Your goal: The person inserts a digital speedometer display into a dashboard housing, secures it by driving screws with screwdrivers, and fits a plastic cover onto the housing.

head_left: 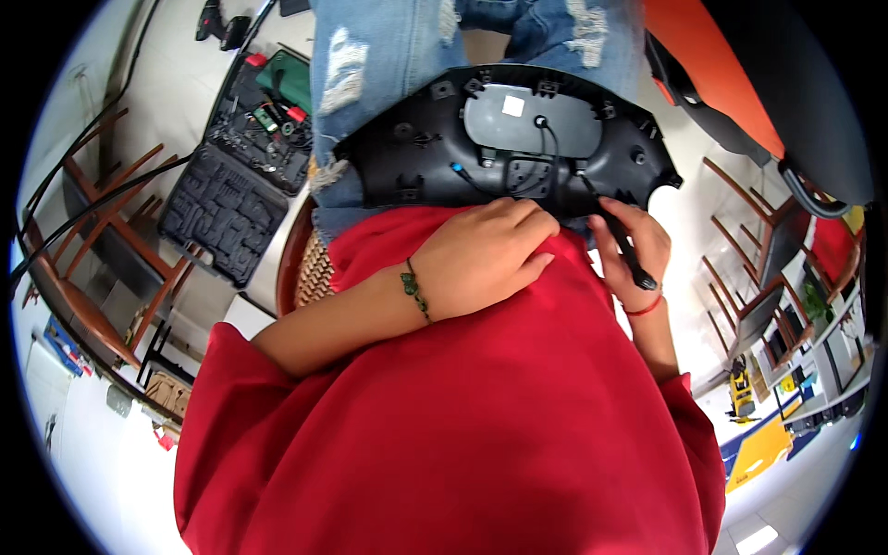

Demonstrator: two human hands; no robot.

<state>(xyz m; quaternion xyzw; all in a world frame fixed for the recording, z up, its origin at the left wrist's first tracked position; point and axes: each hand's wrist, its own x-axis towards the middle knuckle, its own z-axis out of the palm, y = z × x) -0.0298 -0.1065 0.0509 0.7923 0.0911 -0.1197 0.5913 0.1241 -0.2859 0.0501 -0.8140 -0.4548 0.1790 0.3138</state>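
Observation:
Across my thighs lies a curved black plastic panel (388, 171), its inner side up, with clips, screw posts and a grey oval insert (573, 129) bearing a small white label. A thin black cable (556, 148) runs out of the insert, and a blue-tipped connector (459, 169) shows to its left. My right hand (638, 245) grips a black-handled screwdriver (627, 245), whose shaft slants up toward a post in the panel's right half. At the panel's near edge, my left hand (486, 250) rests with fingers curled inward; whatever they hold, if anything, is hidden.
An open black tool case (222, 208) with bits and small parts stands on the floor at left. Beyond it lies a cordless drill (220, 26). A large orange and black body (712, 69) rises close at upper right. Wooden chairs (116, 245) stand on both sides.

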